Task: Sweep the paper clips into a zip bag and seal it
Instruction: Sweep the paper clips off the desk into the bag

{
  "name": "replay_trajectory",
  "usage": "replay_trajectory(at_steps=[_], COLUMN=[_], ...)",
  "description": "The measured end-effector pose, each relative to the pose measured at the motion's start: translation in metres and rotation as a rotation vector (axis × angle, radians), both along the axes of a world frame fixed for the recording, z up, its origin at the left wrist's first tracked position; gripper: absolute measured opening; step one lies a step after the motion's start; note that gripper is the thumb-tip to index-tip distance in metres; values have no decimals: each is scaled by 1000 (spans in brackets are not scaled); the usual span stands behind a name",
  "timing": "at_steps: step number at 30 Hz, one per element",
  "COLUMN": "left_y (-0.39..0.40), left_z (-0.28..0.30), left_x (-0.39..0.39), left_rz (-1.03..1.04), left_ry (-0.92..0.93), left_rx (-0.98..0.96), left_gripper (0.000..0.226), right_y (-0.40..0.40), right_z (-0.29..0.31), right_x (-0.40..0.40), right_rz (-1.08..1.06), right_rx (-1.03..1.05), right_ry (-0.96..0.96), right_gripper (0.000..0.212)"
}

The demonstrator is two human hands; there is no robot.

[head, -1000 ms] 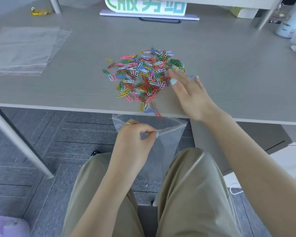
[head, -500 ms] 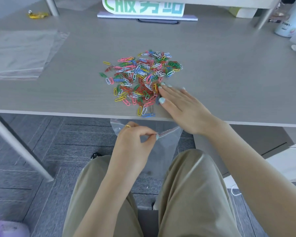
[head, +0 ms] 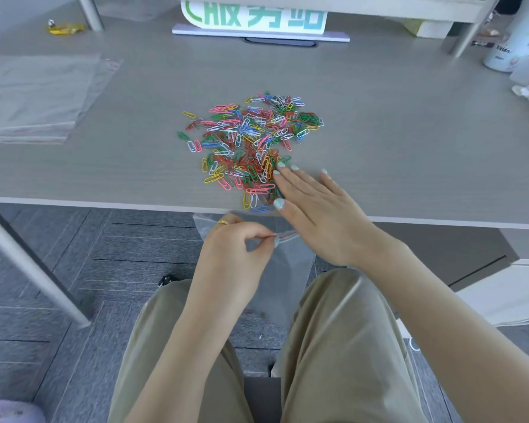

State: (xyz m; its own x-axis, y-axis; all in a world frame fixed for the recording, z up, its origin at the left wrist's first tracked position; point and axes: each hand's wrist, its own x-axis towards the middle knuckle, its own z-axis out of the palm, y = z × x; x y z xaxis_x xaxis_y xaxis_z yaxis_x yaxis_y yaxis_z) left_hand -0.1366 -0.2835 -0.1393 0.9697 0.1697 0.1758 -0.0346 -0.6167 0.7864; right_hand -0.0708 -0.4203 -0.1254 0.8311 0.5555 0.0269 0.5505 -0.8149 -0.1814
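Note:
A heap of coloured paper clips (head: 251, 141) lies on the grey desk (head: 394, 141), reaching to its front edge. My right hand (head: 315, 206) lies flat with straight fingers on the desk, touching the heap's near right side. Below the desk edge hangs a clear zip bag (head: 284, 276) with a red seal line. My left hand (head: 235, 254) pinches the bag's rim between thumb and fingers, holding its mouth just under the edge. A few clips sit at the very edge above the bag.
A stack of clear bags (head: 37, 96) lies at the desk's left. A green-lettered sign (head: 257, 16) stands at the back, a white bottle (head: 513, 41) at the far right. A desk leg (head: 28, 264) slants down on the left. My knees are below the bag.
My right hand has drawn back from the heap's far right toward the desk's front edge, dragging clips with it. My left hand kept its pinch on the bag.

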Motion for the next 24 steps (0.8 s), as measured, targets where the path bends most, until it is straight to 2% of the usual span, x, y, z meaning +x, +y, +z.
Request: replay_trajectory(at_steps=[4, 10, 13, 17, 24], left_y=[4, 13, 18, 22, 13], left_z=[0, -2, -6, -9, -3], left_x=[-1, -2, -2, -1, -1], left_rz=[-6, -3, 13, 40, 23], left_ry=[-2, 14, 59, 100, 47], left_rx=[17, 26, 28, 26, 31], left_gripper=[8, 8, 8, 9, 9], right_y=[1, 6, 12, 12, 12], right_z=[-3, 8, 11, 6, 2], right_x=[-8, 21, 38, 28, 2], right_rz=[69, -16, -59, 48, 87], right_rx=[41, 419, 322, 172, 170], right_ry=[-49, 179, 198, 151, 120], right_gripper=[69, 47, 45, 47, 62])
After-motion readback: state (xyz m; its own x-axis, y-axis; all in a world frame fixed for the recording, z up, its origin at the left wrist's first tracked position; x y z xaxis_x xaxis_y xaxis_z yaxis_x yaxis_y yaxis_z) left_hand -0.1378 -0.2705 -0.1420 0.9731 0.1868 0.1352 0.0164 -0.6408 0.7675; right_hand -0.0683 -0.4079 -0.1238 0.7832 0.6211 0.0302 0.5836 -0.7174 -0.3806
